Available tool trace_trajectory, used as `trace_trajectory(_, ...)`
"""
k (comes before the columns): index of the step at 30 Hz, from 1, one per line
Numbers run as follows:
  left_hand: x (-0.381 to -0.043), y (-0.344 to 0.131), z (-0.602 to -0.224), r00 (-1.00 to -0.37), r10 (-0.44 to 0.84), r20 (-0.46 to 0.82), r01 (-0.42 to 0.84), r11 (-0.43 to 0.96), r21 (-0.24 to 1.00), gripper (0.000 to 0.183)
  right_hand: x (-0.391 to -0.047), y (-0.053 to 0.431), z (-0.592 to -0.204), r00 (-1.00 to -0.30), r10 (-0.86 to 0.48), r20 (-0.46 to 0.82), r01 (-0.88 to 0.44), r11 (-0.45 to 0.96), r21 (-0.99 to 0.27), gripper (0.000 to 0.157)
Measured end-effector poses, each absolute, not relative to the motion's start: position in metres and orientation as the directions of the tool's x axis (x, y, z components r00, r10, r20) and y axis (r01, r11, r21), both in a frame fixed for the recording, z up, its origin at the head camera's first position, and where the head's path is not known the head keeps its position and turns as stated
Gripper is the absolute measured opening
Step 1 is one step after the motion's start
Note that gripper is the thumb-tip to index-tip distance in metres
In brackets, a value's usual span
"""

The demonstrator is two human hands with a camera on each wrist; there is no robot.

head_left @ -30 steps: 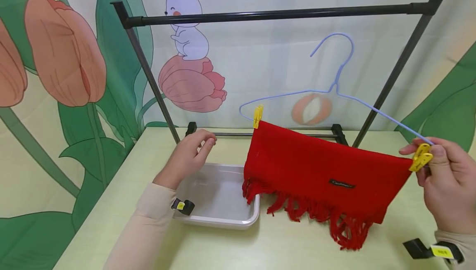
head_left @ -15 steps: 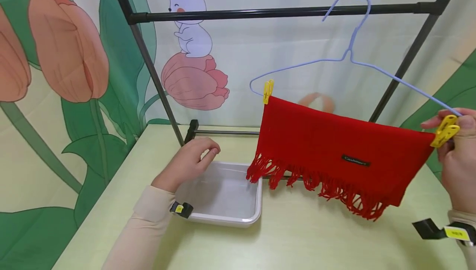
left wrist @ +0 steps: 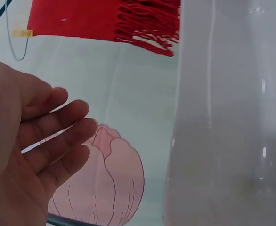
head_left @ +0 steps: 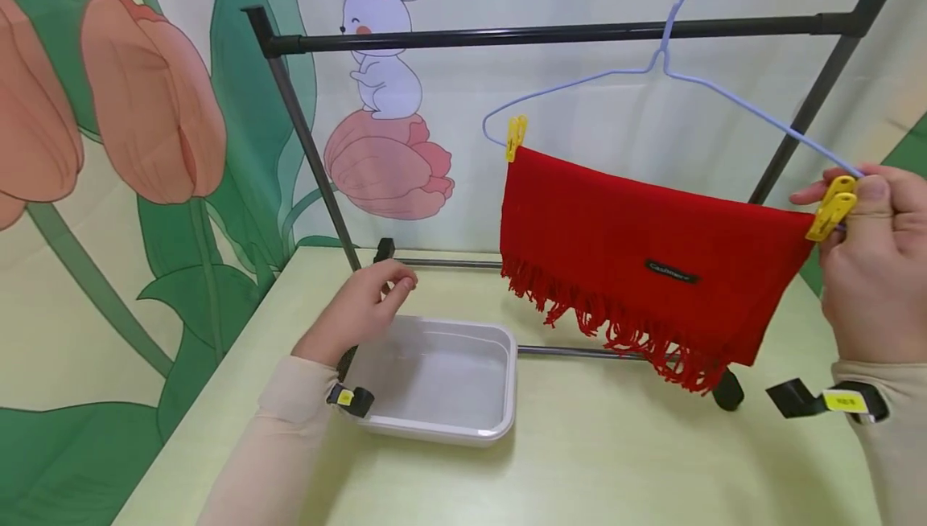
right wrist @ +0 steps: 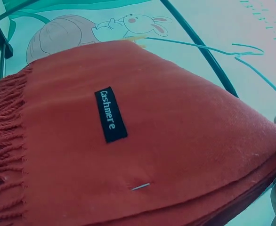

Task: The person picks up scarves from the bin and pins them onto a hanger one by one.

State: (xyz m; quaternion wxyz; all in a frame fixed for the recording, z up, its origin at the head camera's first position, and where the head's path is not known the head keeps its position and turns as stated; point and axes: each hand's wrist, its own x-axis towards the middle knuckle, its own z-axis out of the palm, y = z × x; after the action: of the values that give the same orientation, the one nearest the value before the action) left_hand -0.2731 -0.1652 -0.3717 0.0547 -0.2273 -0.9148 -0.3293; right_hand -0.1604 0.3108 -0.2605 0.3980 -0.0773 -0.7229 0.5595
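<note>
A red fringed scarf point(head_left: 637, 244) hangs folded from a light blue wire hanger point(head_left: 579, 81), clipped by a yellow clothespin point(head_left: 516, 138) at the left corner and another yellow clothespin point(head_left: 831, 208) at the right. My right hand point(head_left: 879, 260) grips the hanger's right end beside that clothespin, tilting the hanger down to the left of the hook's lean. The hook rises above the black rack's top bar point(head_left: 471, 35), the neck crossing the bar in the head view. My left hand point(head_left: 362, 309) hovers over the tray's left side, fingers loosely curled, holding nothing, as the left wrist view also shows.
A white plastic tray point(head_left: 507, 397) stands on the pale table point(head_left: 615, 470) beneath my left hand. The rack's lower bar point(head_left: 579, 352) and a black foot point(head_left: 727, 391) lie behind and below the scarf. A printed curtain point(head_left: 507, 188) hangs behind.
My right hand has lifted the hanger and scarf, first up and right, then farther up and slightly left. The hook now stands above the top bar. My left hand has barely moved.
</note>
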Motion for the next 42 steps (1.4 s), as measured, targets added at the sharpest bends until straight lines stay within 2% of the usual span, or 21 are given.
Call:
trace_trajectory(4, -0.290, -0.175, -0.366, -0.931, 0.250, 0.266, 0.364, 0.682, 0.634, 0.024, -0.170, 0.307, -0.260, -0.640, 0.531, 0.556, -0.387, 0.402, -0.830, 0.037)
trace_trajectory(8, -0.305, -0.188, -0.361, -0.950, 0.065, 0.306, 0.264, 0.693, 0.670, 0.028, -0.177, 0.302, -0.261, -0.602, 0.534, 0.594, -0.422, 0.419, -0.804, 0.035)
trace_trajectory(13, -0.322, -0.200, -0.357, -0.911, -0.199, 0.362, 0.148, 0.662, 0.735, 0.033, -0.183, 0.299, -0.262, -0.585, 0.538, 0.606, -0.430, 0.428, -0.795, 0.036)
trace_trajectory(16, -0.333, -0.204, -0.358, -0.885, -0.290, 0.363, 0.116, 0.619, 0.776, 0.040, -0.183, 0.299, -0.262, -0.585, 0.541, 0.604, -0.433, 0.422, -0.797, 0.036)
trace_trajectory(20, -0.346, -0.208, -0.362, -0.894, -0.268, 0.358, 0.144, 0.584, 0.799, 0.043, -0.184, 0.298, -0.263, -0.578, 0.537, 0.614, -0.458, 0.408, -0.790, 0.035)
trace_trajectory(24, -0.353, -0.209, -0.367, -0.912, -0.222, 0.346, 0.161, 0.580, 0.798, 0.036, -0.187, 0.296, -0.264, -0.579, 0.524, 0.624, -0.483, 0.396, -0.781, 0.035)
trace_trajectory(42, -0.357, -0.210, -0.375, -0.913, -0.232, 0.335, 0.156, 0.560, 0.813, 0.030, -0.210, 0.273, -0.278, -0.558, 0.477, 0.679, -0.555, 0.393, -0.733, 0.031)
